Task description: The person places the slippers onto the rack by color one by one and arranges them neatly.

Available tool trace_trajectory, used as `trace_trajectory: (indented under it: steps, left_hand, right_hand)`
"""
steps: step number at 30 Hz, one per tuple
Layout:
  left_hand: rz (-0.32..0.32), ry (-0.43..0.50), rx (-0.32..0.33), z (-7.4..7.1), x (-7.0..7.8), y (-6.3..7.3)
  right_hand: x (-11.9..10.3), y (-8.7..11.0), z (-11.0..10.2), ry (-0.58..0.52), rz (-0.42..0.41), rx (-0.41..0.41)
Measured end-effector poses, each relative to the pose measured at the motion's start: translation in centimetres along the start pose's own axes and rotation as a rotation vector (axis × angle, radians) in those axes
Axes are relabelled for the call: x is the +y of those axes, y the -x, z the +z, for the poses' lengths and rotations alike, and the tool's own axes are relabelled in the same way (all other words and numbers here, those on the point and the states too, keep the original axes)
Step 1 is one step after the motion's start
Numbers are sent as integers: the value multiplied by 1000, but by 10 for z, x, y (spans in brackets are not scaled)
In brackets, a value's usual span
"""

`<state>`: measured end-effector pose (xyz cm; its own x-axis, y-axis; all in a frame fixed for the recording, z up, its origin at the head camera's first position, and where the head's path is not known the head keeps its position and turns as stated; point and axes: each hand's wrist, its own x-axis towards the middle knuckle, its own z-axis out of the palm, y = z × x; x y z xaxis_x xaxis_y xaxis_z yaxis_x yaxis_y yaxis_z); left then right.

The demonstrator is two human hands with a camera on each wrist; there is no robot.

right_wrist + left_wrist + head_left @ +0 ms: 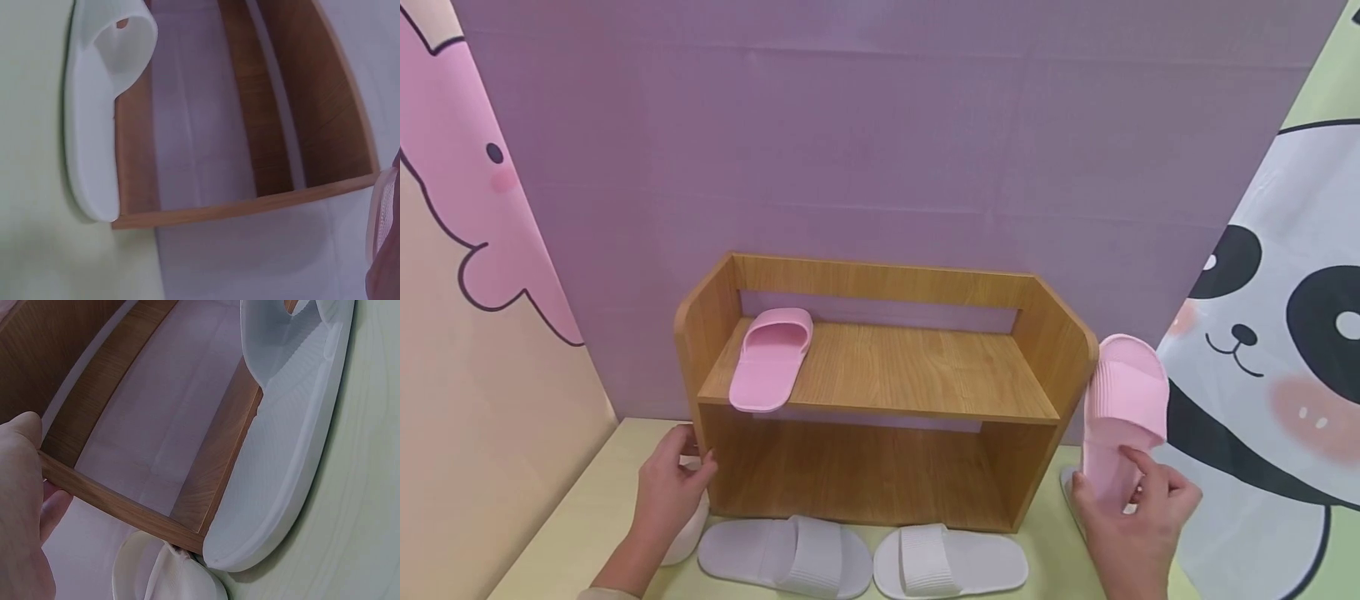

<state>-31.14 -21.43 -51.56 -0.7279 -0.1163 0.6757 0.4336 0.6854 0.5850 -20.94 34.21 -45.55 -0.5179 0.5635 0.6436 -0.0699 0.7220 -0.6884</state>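
A two-tier wooden shoe rack (917,367) stands in the middle of the head view. My left hand (666,492) grips its left side panel near the lower tier; the left wrist view shows the thumb on one face of the panel and a finger behind it. In my right hand (1142,521), a pink slipper (1126,396) is pinched by its heel end, toe up, beside the rack's right panel. Its edge also appears in the right wrist view. Another pink slipper (767,377) lies at the left of the upper tier, heel slightly over the front edge.
Two whitish slippers, one on the left (741,552) and one on the right (985,562), lie toe to toe before the rack. A white shoe (688,537) is partly hidden behind my left hand. Part of another pale slipper (1067,482) shows behind the held one.
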Motion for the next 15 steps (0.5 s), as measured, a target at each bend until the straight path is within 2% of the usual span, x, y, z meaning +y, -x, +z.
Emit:
trace_trajectory:
  steps: [4,9,15]
  left_hand:
    - [-2,0,-3,0,1,0]
    - [-13,3,-10,0,2,0]
    - [-14,-2,-6,0,1,0]
  right_hand:
    - [-6,-2,-6,-71,-73,56]
    - [-12,-5,-12,-107,-143,79]
    - [-27,-6,-19,-97,-138,63]
